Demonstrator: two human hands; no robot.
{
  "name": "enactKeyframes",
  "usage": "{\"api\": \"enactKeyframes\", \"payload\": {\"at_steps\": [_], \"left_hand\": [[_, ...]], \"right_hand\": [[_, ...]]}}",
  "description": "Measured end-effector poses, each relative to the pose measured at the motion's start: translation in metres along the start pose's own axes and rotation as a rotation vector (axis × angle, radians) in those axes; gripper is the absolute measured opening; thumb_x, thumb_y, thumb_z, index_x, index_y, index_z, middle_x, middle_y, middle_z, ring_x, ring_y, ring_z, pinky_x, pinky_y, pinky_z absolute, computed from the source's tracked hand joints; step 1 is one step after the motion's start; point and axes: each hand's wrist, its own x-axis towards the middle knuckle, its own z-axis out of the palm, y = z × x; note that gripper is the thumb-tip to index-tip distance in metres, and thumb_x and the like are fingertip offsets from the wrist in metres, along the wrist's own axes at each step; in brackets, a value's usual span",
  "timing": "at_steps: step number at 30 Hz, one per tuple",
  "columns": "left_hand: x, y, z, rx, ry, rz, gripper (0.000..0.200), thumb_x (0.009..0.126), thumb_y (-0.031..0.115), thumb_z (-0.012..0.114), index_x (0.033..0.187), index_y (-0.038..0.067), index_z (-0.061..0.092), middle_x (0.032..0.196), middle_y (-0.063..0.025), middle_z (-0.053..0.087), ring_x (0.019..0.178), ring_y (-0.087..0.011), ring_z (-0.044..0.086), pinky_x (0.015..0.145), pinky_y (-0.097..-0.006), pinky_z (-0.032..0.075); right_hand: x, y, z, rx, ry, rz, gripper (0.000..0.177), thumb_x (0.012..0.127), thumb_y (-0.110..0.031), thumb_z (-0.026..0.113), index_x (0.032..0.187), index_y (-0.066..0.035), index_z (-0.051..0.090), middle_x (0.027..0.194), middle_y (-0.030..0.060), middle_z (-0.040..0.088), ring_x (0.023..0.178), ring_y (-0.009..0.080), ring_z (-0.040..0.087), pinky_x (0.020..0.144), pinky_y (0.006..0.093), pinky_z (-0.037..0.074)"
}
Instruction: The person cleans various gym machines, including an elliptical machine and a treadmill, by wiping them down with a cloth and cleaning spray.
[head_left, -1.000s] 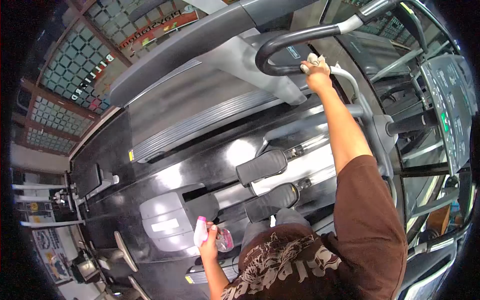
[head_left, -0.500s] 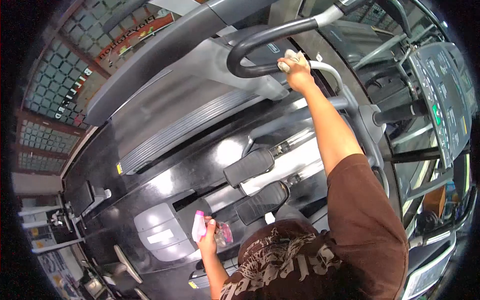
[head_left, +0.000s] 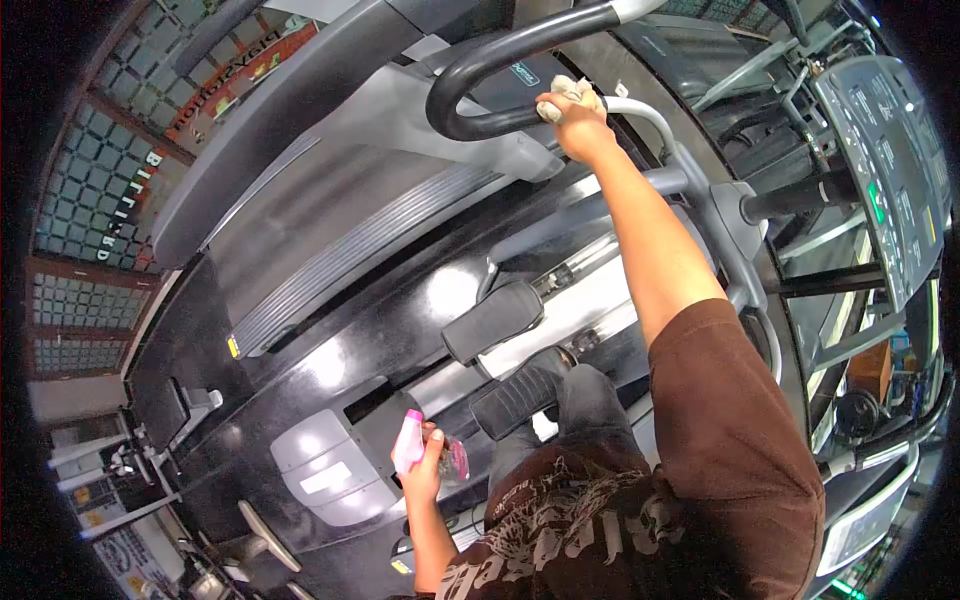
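My right hand (head_left: 582, 122) is closed round a crumpled whitish cloth (head_left: 562, 97). It presses the cloth against the black curved handlebar (head_left: 470, 75) of an elliptical machine, near where the grip meets the grey tube. Lower in the view, my left hand (head_left: 422, 470) grips a spray bottle (head_left: 409, 442) with a white and pink trigger head. The bottle's clear body shows pink on its label and is partly hidden behind my fingers. Beneath my arms lie the machine's two black foot pedals (head_left: 493, 320).
The elliptical's console (head_left: 885, 170) stands at the right, and its grey rear housing (head_left: 330, 465) is at lower left. A treadmill (head_left: 350, 260) runs alongside on the far side. Patterned glass panels (head_left: 90, 210) line the left. My legs (head_left: 590, 400) are close to the near pedal.
The view has shifted slightly, and my right hand with the cloth appears a little further left and up. My left hand still holds the spray bottle, now tilted slightly differently.
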Motion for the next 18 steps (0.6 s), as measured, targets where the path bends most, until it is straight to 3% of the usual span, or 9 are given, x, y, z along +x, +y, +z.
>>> {"api": "enactKeyframes", "payload": {"at_steps": [2, 5, 9, 16, 18], "left_hand": [[0.0, -0.002, -0.004, -0.001, 0.001, -0.013, 0.022, 0.087, 0.01, 0.073, 0.102, -0.002, 0.063, 0.077, -0.0038, 0.064, 0.065, -0.011, 0.06, 0.058, -0.0252, 0.047], [0.007, -0.01, -0.006, -0.036, 0.001, -0.029, 0.021, 0.087, 0.01, 0.073, 0.102, -0.001, 0.063, 0.076, -0.0039, 0.064, 0.064, -0.011, 0.059, 0.058, -0.0253, 0.047], [0.012, -0.01, -0.004, -0.056, 0.0, -0.018, 0.021, 0.087, 0.011, 0.073, 0.101, -0.001, 0.063, 0.076, -0.0037, 0.064, 0.063, -0.011, 0.059, 0.057, -0.0254, 0.047], [0.019, -0.008, -0.002, -0.021, -0.009, 0.032, 0.022, 0.086, 0.014, 0.075, 0.099, 0.0, 0.064, 0.075, -0.0027, 0.064, 0.063, -0.0106, 0.059, 0.058, -0.0253, 0.047], [0.02, -0.007, 0.0, -0.034, 0.0, 0.019, 0.023, 0.086, 0.015, 0.075, 0.098, 0.0, 0.064, 0.075, -0.0025, 0.064, 0.063, -0.0104, 0.059, 0.058, -0.0252, 0.046]], "right_hand": [[-0.005, -0.009, -0.009, 0.026, -0.024, 0.045, 0.042, 0.091, -0.014, 0.061, 0.126, -0.038, 0.061, 0.146, 0.0227, 0.041, 0.138, 0.0441, 0.037, 0.112, 0.0467, 0.037], [0.01, 0.011, 0.012, -0.051, 0.073, -0.087, 0.047, 0.088, -0.01, 0.063, 0.126, -0.037, 0.061, 0.144, 0.0222, 0.044, 0.137, 0.0443, 0.037, 0.112, 0.0468, 0.037], [0.012, 0.015, 0.017, -0.044, 0.067, -0.103, 0.048, 0.086, -0.008, 0.063, 0.126, -0.035, 0.061, 0.142, 0.0227, 0.046, 0.137, 0.0448, 0.037, 0.112, 0.0472, 0.036], [-0.004, -0.009, -0.01, -0.013, -0.032, 0.015, 0.048, 0.09, -0.008, 0.059, 0.129, -0.036, 0.058, 0.144, 0.0238, 0.04, 0.134, 0.0456, 0.039, 0.112, 0.0481, 0.036], [0.002, -0.005, -0.004, -0.046, -0.062, 0.024, 0.044, 0.094, -0.015, 0.057, 0.129, -0.042, 0.057, 0.151, 0.0174, 0.032, 0.139, 0.0395, 0.035, 0.111, 0.0476, 0.039]]}}
